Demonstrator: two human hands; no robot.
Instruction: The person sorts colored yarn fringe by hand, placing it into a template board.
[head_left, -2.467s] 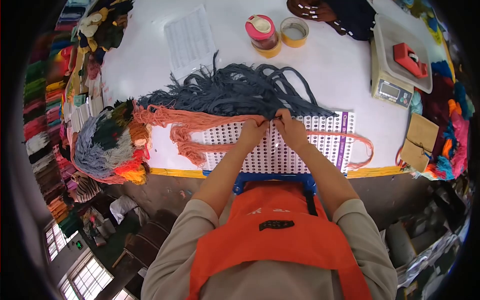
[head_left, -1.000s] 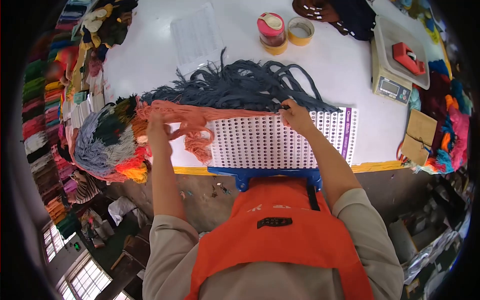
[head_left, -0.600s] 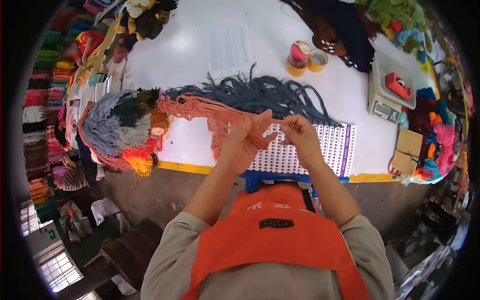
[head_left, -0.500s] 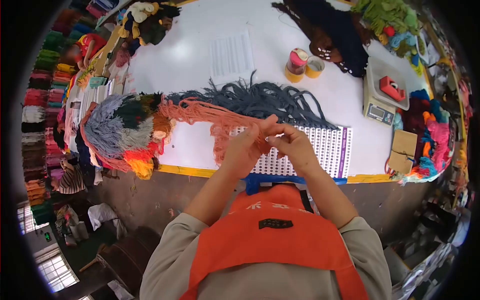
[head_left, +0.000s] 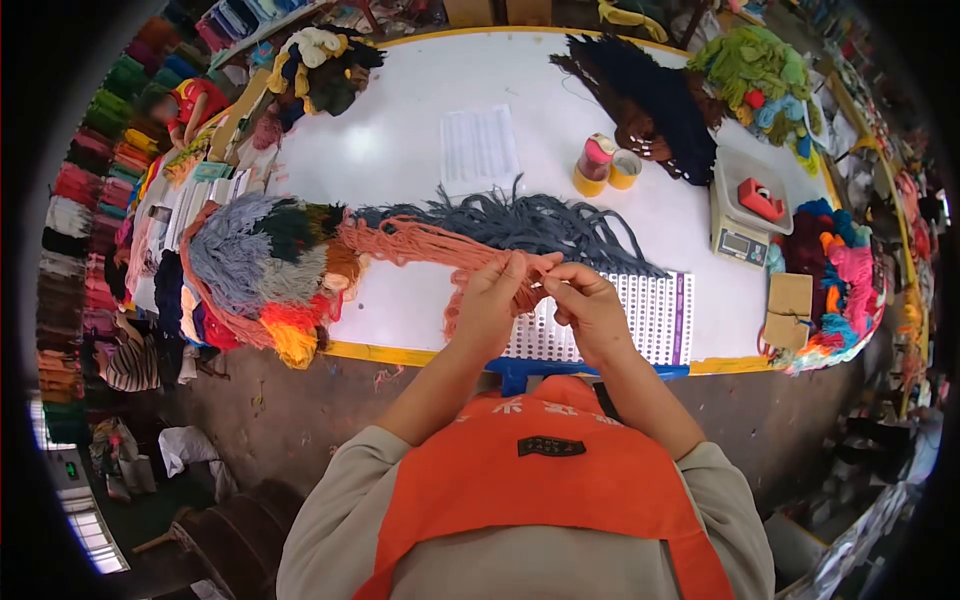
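Salmon-pink yarn (head_left: 420, 240) stretches from the left pile to my hands, with some strands hanging toward the table. My left hand (head_left: 492, 305) is closed around its right end. Close beside it, my right hand (head_left: 590, 308) pinches at the same yarn end with thumb and forefinger; the exact strands between the fingertips are too small to make out. Beneath my hands lies a white card with rows of holes (head_left: 650, 315) and a purple strip. Dark blue-grey yarn (head_left: 540, 225) spreads just behind them.
A heap of multicoloured yarn (head_left: 250, 260) sits on the left. A digital scale (head_left: 740, 235) carries a tray with a red tape dispenser (head_left: 762, 200). Tape rolls (head_left: 625, 170), a printed sheet (head_left: 480, 145) and dark yarn (head_left: 650, 100) lie farther back. A person in red (head_left: 195, 105) is at far left.
The camera view has shifted, so the table appears slightly lower. My hands stay together on the salmon-pink yarn, with the right fingers slightly changed in position.
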